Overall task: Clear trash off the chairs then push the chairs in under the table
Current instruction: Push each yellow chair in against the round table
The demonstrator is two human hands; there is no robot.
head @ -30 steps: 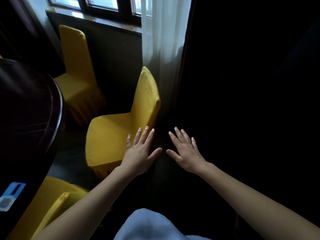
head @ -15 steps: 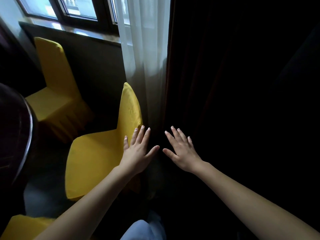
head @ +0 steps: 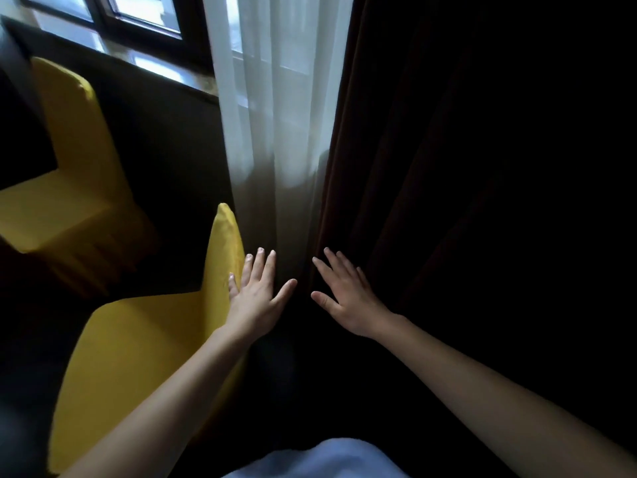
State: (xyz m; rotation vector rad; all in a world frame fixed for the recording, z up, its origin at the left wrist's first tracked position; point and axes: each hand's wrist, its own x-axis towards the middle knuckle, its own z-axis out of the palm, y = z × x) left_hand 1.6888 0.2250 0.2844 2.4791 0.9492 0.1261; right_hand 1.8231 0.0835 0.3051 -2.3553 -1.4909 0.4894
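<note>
A yellow-covered chair [head: 138, 346] stands at the lower left, its seat bare, its back edge-on beside the curtain. My left hand [head: 256, 294] reaches forward with straight, spread fingers, its little-finger side against the chair's back. My right hand [head: 346, 294] is stretched out just to the right, fingers straight and spread, over the dark area by the curtain, holding nothing. A second yellow chair [head: 65, 188] stands further back at the left, its seat also bare. No trash and no table show in this view.
A sheer white curtain [head: 275, 108] hangs ahead in the middle, with a heavy dark curtain [head: 448, 167] filling the right side. A dark-framed window [head: 138, 22] and sill run along the top left. The floor between the chairs is dark.
The view has swung right: the dark table has left the frame and both chairs have slid leftward. My hands keep the same spread pose, the left now against the chair's back.
</note>
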